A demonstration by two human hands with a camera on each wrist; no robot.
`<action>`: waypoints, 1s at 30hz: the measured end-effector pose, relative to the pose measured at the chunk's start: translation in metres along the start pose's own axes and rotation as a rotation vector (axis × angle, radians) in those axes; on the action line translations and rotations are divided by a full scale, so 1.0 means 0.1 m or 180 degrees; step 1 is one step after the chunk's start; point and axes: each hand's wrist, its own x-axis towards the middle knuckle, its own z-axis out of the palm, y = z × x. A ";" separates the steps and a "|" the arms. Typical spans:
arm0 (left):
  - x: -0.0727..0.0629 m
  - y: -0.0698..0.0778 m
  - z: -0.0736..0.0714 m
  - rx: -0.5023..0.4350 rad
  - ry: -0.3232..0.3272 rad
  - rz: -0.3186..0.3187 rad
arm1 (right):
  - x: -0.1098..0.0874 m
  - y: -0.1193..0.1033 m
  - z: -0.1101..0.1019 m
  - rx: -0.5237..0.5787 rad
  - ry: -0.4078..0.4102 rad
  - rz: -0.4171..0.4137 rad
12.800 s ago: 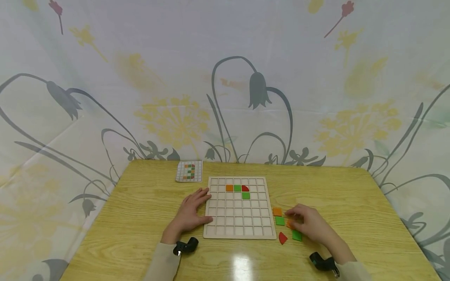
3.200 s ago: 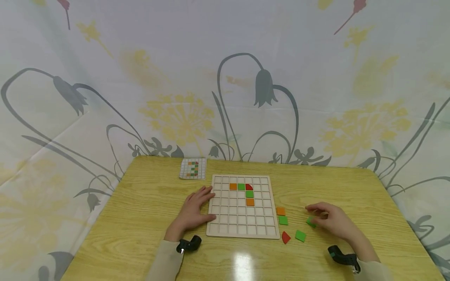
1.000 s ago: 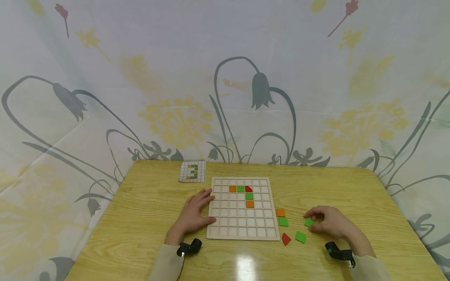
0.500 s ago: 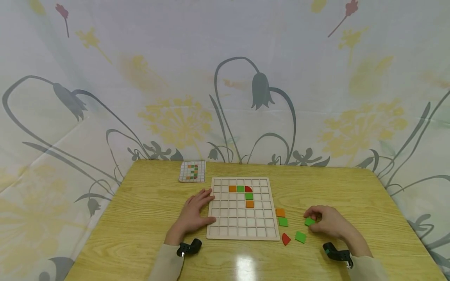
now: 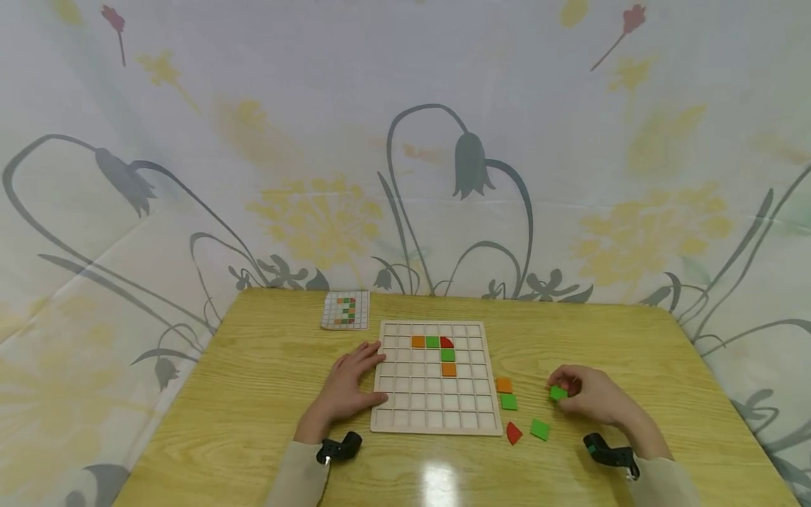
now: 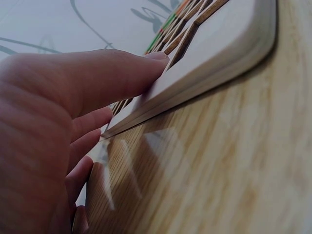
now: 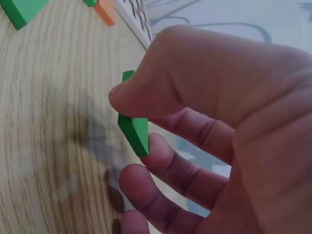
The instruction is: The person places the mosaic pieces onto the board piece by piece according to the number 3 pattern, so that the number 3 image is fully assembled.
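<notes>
Right hand (image 5: 592, 396): thumb and fingers pinch a green tile (image 5: 558, 393), held above the table (image 5: 272, 366), well to the right of the grid board (image 5: 437, 428). Left hand (image 5: 345, 384): fingers extended, gripping nothing, with the thumb resting on the board's left edge. Five tiles occupy board cells. Beside the board's right edge lie an orange tile (image 5: 503, 385), a second green tile (image 5: 509, 402), a red quarter-round tile (image 5: 513, 433) and a third green tile (image 5: 540, 429)
</notes>
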 end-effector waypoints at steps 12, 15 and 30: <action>0.01 0.02 0.00 -0.0004 -0.0022 -0.0016 | -0.05 0.09 -0.01 -0.0088 0.0033 -0.0029; 0.01 0.02 0.00 -0.0007 -0.0015 -0.0011 | -0.05 0.09 0.00 -0.0080 0.0044 -0.0052; 0.00 0.00 0.01 0.0004 0.0005 -0.0002 | 0.00 0.02 0.10 -0.0177 0.0047 -0.0280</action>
